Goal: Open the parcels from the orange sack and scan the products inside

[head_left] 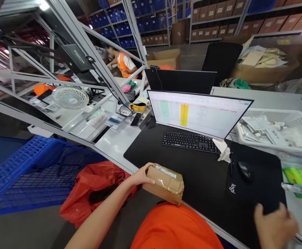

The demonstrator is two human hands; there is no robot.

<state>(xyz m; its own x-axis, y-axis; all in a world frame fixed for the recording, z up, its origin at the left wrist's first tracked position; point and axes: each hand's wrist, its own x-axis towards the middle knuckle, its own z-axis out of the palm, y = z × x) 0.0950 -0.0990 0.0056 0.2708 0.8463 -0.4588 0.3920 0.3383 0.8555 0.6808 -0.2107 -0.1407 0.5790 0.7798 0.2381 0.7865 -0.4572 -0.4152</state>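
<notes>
My left hand (142, 174) is closed around the left end of a taped brown cardboard box (163, 184), thumb on the near side. The box carries a white label (165, 171) on top and rests at the front edge of the desk, close to my orange shirt. At the lower right my right hand (276, 224) is smeared by motion over the edge of the black mouse pad (257, 193). Its grip is not clear; a pen-like object (300, 238) shows just beside it. Beyond that hand lies a black mouse (244, 171).
A monitor (197, 114) and black keyboard (189, 141) stand ahead, with crumpled tissue (222, 149) beside them. A white basket (277, 129) of packets sits right. A blue cart (49, 169) and red bag (96, 190) are left. A co-worker (125, 64) works beyond the metal frame.
</notes>
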